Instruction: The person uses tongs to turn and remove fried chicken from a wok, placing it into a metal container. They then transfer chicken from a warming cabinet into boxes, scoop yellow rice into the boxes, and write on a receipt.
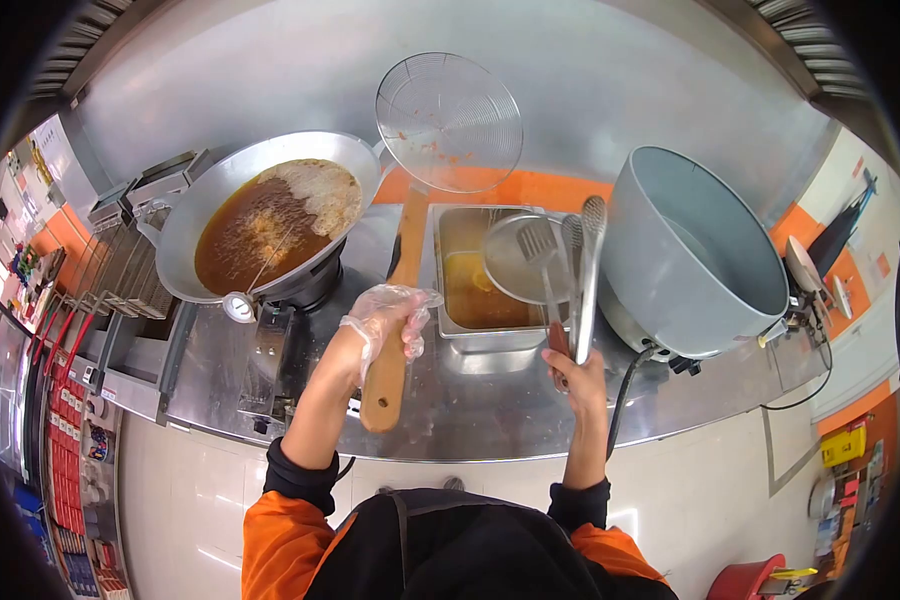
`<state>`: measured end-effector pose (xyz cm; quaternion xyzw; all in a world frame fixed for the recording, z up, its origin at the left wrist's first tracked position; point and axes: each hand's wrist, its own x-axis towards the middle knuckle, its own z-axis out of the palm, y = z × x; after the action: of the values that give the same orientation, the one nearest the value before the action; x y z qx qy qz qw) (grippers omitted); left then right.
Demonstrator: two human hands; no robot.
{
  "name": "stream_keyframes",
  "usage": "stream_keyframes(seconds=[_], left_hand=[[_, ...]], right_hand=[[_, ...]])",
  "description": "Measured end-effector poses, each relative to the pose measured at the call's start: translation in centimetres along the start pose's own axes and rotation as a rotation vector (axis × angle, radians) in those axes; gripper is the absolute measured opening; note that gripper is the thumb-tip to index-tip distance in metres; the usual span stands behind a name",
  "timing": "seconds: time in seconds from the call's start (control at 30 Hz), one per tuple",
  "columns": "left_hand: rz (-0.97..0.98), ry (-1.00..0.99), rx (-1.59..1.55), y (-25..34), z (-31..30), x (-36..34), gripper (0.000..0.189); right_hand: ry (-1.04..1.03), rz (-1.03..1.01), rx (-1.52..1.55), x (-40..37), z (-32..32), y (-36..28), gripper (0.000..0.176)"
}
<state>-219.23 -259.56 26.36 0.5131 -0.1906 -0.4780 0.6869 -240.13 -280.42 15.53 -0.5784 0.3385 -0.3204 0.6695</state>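
Observation:
My left hand (pixel 390 318), in a clear plastic glove, is closed round the wooden handle of a wire skimmer (pixel 450 125). Its round mesh basket is raised near the back wall, with orange crumbs stuck to the wires. My right hand (pixel 578 378) grips a bundle of tools: metal tongs (pixel 590 262) and a slotted turner (pixel 538 243) with a brown handle. A round strainer (pixel 520 268) lies behind them over a steel pan (pixel 490 329) holding oily brown liquid. Left of my left hand stands a wok (pixel 195 195) of foaming brown oil with a dial thermometer (pixel 238 307).
A deep grey pot (pixel 660 270) stands to the right, a black hose (pixel 625 400) below it. Wire baskets (pixel 120 265) and a fryer are at the left. The steel counter (pixel 470 420) ends close to my body. A red bucket (pixel 745 580) is on the floor.

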Motion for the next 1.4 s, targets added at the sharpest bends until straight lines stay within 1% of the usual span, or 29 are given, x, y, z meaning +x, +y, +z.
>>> stream_keyframes(seconds=[0.07, 0.17, 0.2, 0.3, 0.43, 0.57, 0.6, 0.7, 0.73, 0.83, 0.93, 1.03, 1.13, 1.23, 1.33, 1.4], left_hand=[[-0.031, 0.028, 0.028, 0.0, -0.4, -0.1, 0.025], [-0.001, -0.019, -0.032, 0.0, -0.5, -1.1, 0.03], [-0.004, -0.029, -0.038, 0.0, -0.5, -1.4, 0.03], [-0.023, -0.042, -0.046, 0.1, -0.5, -2.4, 0.032], [-0.06, -0.024, -0.044, -0.1, -0.5, -3.1, 0.032], [-0.083, 0.013, -0.012, 0.1, 0.2, -3.4, 0.032], [-0.076, 0.015, -0.01, 0.1, 0.3, -3.4, 0.032], [-0.065, 0.023, 0.007, 0.0, 0.5, -3.4, 0.031], [-0.067, 0.026, 0.02, -0.1, 0.6, -3.3, 0.03], [-0.077, 0.034, 0.049, -0.4, 0.6, -3.2, 0.028], [-0.089, 0.058, 0.037, -1.3, 0.5, -2.6, 0.023], [-0.102, 0.077, 0.054, -2.2, 0.7, -1.9, 0.017], [-0.084, 0.078, 0.09, -3.1, 0.9, -1.2, 0.017], [-0.06, 0.083, 0.1, -3.7, 1.2, -0.7, 0.02], [-0.06, 0.076, 0.068, -3.9, 1.2, -0.3, 0.02], [-0.058, 0.089, 0.061, -4.0, 1.4, -0.2, 0.02]], right_hand=[[-0.07, -0.014, -0.003, 2.8, 0.5, 0.9, 0.018], [-0.154, 0.033, -0.053, 6.5, 0.8, 1.9, 0.018], [-0.216, 0.088, -0.039, 7.6, 0.3, 2.4, 0.02], [-0.293, 0.085, -0.019, 8.9, -0.2, 3.7, 0.022], [-0.379, 0.209, -0.049, 10.2, -1.1, 2.3, 0.025], [-0.487, 0.241, -0.19, 12.7, -2.7, 0.9, 0.023], [-0.491, 0.198, -0.263, 13.6, -3.0, 1.0, 0.027], [-0.49, 0.185, -0.481, 14.6, -3.2, -0.3, 0.032], [-0.493, 0.173, -0.502, 14.4, -2.8, -0.8, 0.037], [-0.427, 0.087, -0.567, 14.0, -2.4, -0.5, 0.037], [-0.308, -0.106, -0.787, 14.3, -2.8, 0.8, 0.038], [-0.245, -0.397, -0.806, 14.2, -3.0, 1.8, 0.043], [-0.229, -0.227, -0.702, 13.7, -3.1, 1.4, 0.048], [-0.061, -0.516, -0.754, 14.0, -3.5, 2.3, 0.052], [-0.04, -0.138, -0.598, 12.8, -4.1, 1.0, 0.056], [0.002, -0.178, -0.635, 12.4, -4.4, 0.5, 0.056]])
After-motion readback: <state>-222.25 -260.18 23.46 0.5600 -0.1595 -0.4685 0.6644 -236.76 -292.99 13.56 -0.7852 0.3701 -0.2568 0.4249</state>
